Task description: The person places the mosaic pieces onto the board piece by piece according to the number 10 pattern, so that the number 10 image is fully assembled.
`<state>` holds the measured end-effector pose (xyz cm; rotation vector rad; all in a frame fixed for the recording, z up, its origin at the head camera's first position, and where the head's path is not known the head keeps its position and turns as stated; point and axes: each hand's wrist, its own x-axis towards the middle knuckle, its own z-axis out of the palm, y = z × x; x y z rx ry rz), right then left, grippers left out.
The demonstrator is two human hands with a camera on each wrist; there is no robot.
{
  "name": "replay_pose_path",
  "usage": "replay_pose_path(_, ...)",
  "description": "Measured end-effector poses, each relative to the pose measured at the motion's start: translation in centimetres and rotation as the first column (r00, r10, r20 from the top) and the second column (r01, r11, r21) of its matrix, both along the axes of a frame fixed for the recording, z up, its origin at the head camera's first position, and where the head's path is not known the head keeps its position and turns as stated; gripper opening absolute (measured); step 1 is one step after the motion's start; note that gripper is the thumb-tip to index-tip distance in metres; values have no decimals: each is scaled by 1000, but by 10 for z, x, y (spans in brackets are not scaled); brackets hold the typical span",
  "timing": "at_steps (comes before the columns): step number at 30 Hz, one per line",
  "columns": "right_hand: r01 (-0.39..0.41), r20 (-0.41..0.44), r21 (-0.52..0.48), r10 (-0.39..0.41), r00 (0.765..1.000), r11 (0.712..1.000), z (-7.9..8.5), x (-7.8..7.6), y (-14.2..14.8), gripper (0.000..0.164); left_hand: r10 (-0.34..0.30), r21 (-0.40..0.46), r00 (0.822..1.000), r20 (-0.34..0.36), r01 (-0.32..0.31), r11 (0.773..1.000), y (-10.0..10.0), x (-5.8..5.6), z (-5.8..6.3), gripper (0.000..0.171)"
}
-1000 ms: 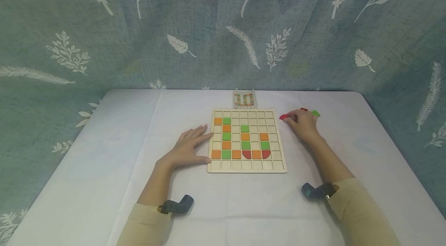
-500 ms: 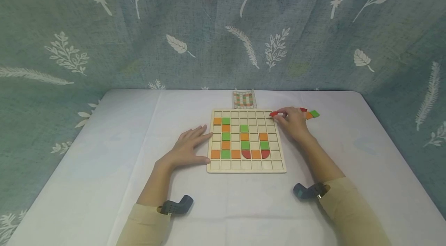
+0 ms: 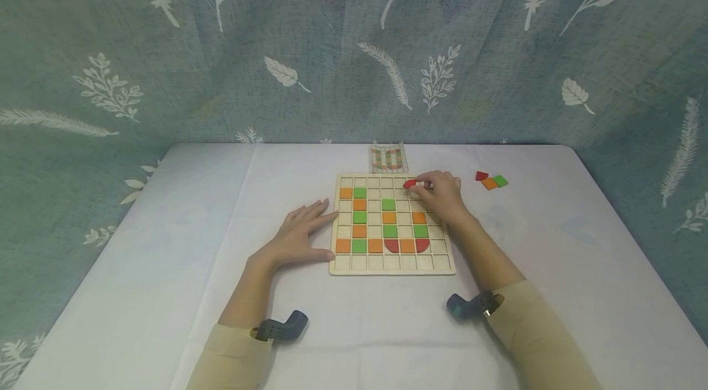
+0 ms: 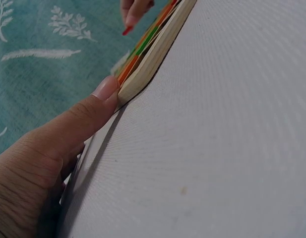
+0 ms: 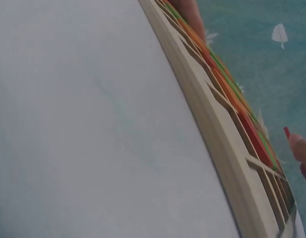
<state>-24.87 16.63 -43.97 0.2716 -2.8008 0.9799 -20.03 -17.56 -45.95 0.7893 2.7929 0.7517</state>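
Note:
Over the upper right cells of a wooden grid board [image 3: 392, 262], my right hand [image 3: 444, 196] pinches a red rounded tile [image 3: 409, 183] between thumb and fingers. In the right wrist view that tile [image 5: 286, 132] shows at the fingertips, above the board. My left hand [image 3: 298, 234] lies spread at the board's left side, its thumb and a finger touching the edge. The left wrist view shows the thumb [image 4: 105, 89] against the board's corner. Several orange tiles [image 3: 359, 231], green tiles [image 3: 359, 217] and two red rounded tiles [image 3: 391, 245] sit in the cells.
Right of the board lie a red tile [image 3: 482, 175], an orange tile [image 3: 489, 183] and a green tile [image 3: 500, 180]. A small printed pattern card [image 3: 389, 158] lies behind the board. White cloth [image 3: 138, 292] covers the table; a leaf-patterned curtain [image 3: 332, 40] hangs behind.
My right hand has carried the red rounded tile leftward, from beside the loose tiles to over the board. The loose tiles are now uncovered. My left hand stays at the board's edge.

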Motion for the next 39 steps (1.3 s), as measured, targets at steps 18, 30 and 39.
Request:
replay_pose_path(18,-101,41,16,101,994,995,-6,-6,-30,34,-14,-8,1000,-11,14,1000,2,-2,1,92)
replay_pose_path(30,-116,43,15,115,992,993,-8,-4,-34,33,-4,-6,1000,-3,4,1000,1,0,4,92)
replay_pose_path(39,-74,19,-8,74,997,997,-8,-4,-24,37,-8,-4,1000,-3,8,1000,1,1,4,91)
